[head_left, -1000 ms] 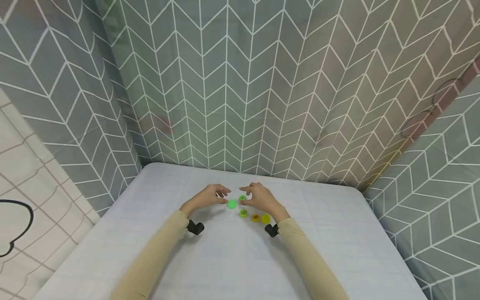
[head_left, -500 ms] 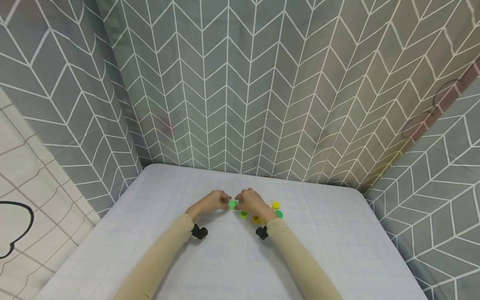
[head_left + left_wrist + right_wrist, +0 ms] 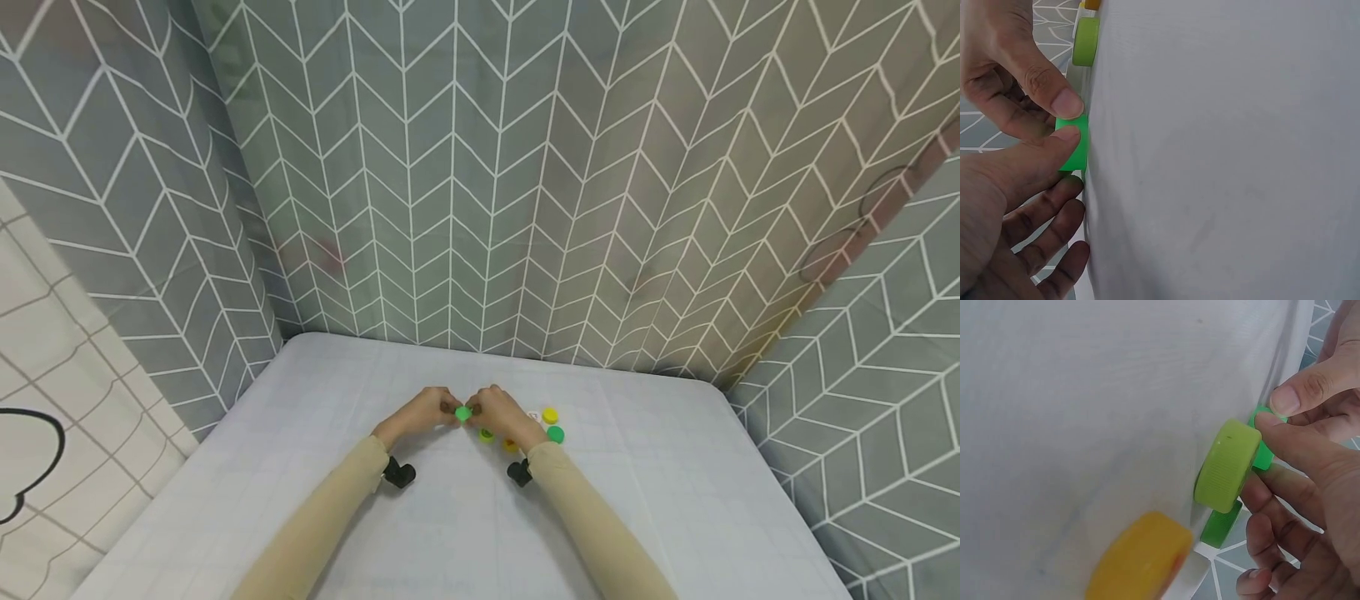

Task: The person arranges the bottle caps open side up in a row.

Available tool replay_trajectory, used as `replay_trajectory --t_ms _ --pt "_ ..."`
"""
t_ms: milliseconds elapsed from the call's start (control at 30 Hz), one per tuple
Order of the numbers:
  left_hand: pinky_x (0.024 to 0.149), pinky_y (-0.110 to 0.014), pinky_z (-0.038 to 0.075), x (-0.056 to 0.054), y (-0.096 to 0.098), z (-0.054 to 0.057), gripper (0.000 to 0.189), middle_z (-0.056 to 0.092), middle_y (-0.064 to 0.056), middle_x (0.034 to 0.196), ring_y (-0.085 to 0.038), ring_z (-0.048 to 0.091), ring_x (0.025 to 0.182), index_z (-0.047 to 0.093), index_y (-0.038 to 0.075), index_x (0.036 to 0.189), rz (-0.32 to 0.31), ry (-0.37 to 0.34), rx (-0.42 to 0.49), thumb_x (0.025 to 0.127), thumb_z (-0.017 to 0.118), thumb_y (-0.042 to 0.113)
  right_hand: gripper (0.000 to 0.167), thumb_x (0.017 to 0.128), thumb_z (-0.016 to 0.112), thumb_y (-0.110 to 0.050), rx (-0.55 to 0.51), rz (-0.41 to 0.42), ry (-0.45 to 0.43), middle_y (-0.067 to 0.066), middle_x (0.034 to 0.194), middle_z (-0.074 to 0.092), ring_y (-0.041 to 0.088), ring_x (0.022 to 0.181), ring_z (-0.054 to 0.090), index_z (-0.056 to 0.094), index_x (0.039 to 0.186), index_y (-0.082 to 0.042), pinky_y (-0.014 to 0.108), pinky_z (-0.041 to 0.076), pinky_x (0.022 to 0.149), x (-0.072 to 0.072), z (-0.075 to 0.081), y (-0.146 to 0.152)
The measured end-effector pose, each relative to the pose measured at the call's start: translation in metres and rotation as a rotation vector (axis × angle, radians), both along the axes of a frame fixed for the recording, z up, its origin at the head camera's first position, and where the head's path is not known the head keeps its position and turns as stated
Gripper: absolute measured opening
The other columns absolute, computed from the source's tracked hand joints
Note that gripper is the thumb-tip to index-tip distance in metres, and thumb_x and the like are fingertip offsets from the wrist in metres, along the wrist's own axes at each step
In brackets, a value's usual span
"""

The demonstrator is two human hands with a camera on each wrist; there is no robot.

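Both hands meet at a bright green bottle cap [image 3: 463, 413] on the white cloth-covered table. My left hand [image 3: 418, 414] holds it from the left, its thumb against the side; the other fingers are loosely bent. From the other side my right hand [image 3: 497, 413] pinches the same cap, thumb tip close to the left thumb. A yellow-green cap [image 3: 1227, 465] with a ridged side lies just in front of the right hand. Nearer the right wrist is an orange-yellow cap [image 3: 1138, 559]. A darker green cap [image 3: 1221, 525] is beyond, hidden by the hand in the head view.
Right of the right hand lie a yellow cap [image 3: 551, 415], a teal-green cap [image 3: 555, 434] and a small white piece with a mark [image 3: 533, 416]. The table [image 3: 480, 533] ends at the back against a grey patterned curtain [image 3: 480, 183].
My right hand has moved left, off the marked green cap, and now grips the bright green one. The left hand has come slightly right onto it. The yellow and teal-green caps are uncovered.
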State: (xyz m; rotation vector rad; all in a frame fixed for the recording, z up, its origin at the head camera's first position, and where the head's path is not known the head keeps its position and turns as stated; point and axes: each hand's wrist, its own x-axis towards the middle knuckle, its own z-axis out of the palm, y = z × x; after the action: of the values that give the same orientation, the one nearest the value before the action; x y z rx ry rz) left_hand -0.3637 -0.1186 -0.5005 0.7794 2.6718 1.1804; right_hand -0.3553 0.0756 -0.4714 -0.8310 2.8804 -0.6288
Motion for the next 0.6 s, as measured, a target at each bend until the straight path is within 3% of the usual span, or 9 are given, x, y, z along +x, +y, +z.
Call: replay_trajectory --t_ms 300,600 --pt "0.082 -0.031 0.052 0.009 0.000 0.002 0.027 0.069 -0.002 0.097 -0.014 0.062 0.091 0.072 0.005 0.106 0.007 0.011 0.015 0.081 0.076 0.015 0.031 0.083 0.076 -0.021 -0.043 0.017 0.006 0.004 0.104 0.073 0.016 0.092 0.057 0.073 0.111 -0.007 0.032 0.049 0.086 0.007 -0.001 0.002" --pt "0.082 -0.037 0.050 0.019 -0.003 0.020 0.024 0.072 -0.001 0.099 -0.015 0.062 0.094 0.073 0.008 0.105 0.020 0.093 0.000 0.084 0.073 0.019 0.033 0.086 0.073 -0.021 -0.069 0.046 0.051 0.003 0.105 0.073 0.018 0.098 0.062 0.071 0.115 -0.008 0.030 0.052 0.085 0.016 0.012 0.004"
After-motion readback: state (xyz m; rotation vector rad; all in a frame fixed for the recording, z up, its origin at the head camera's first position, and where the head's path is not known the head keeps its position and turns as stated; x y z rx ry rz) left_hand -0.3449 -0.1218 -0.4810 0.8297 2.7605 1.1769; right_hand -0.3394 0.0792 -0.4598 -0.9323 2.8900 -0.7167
